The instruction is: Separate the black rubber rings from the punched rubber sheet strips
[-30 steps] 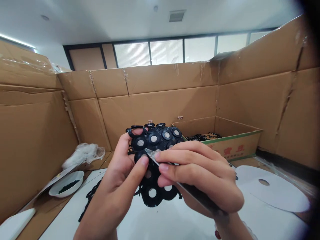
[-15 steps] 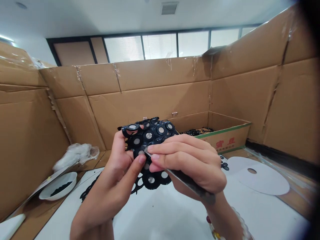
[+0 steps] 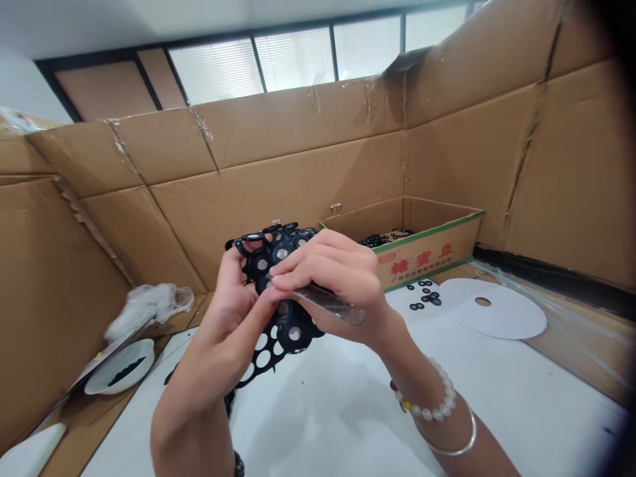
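One tool [image 3: 338, 305], one bowl [image 3: 103, 380], one printed box [image 3: 467, 246]

Box [image 3: 460, 250], front wall: large red characters [image 3: 424, 259] read 糖蜜豆. Smaller line [image 3: 422, 270] beneath, too blurred to read reliably.

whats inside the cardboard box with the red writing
Small black pieces, some ring-like, lie in the cardboard box. Its front wall hides the lower part and the right hand covers the near left corner, so how deep they go can't be seen.
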A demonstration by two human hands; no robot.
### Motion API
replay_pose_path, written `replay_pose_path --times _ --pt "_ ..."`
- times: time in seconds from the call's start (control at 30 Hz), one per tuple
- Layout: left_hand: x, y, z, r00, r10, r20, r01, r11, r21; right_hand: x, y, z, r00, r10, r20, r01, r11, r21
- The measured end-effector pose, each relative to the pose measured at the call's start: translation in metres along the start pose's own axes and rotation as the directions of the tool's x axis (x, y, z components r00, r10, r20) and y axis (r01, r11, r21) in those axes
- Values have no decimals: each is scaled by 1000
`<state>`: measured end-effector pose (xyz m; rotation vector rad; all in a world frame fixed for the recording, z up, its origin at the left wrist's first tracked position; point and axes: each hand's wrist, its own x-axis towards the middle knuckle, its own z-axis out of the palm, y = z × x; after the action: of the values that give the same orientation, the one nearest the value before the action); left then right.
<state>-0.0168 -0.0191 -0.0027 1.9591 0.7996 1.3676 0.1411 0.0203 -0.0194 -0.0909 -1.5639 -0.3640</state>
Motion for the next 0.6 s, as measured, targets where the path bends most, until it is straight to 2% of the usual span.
replay_pose_path --times 0.17,0.27,0.6 --pt "3 -1 -4 983 -124 139 155 957 -244 2 -4 -5 998 0 56 3 998 -58" --pt "4 1 -5 970 -166 179 218 921 -323 3 -7 -8 997 -13 71 19 996 -86" --pt "-1 6 -7 972 -157 176 210 916 -341 8 -18 -10 997 -63 47 72 974 -216"
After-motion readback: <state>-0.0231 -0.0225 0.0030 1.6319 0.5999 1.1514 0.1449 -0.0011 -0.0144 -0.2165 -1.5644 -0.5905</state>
